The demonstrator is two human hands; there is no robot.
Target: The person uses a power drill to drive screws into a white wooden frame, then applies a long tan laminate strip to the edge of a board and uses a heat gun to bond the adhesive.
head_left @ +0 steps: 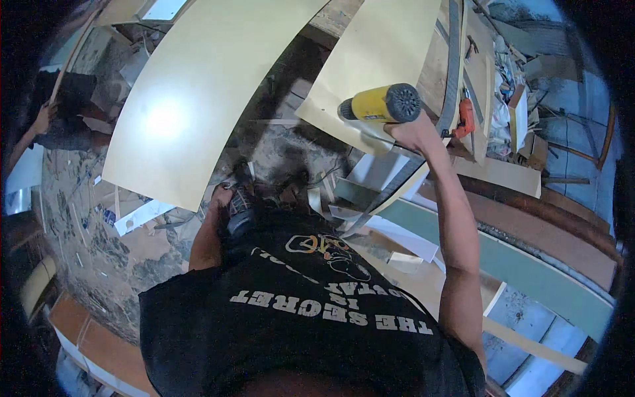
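My right hand (415, 133) is wrapped round the handle of a yellow and black heat gun (380, 104). Its round vented back end faces right, and its black front end points left over a cream sheet (370, 53). Most of the handle is hidden by the gun's body and my fingers. My left hand (223, 194) hangs low beside my leg with the fingers curled in; whatever they may hold is too small to tell. A larger cream sheet (198, 86) with a bright glare on it stretches out ahead of that hand.
An orange power tool (465, 119) lies on the bench right of the heat gun. At the left, another person's hand (45, 118) grips a long thin strip (76, 49). Offcuts (142, 217) litter the floor. Long boards (529, 255) lie at the right.
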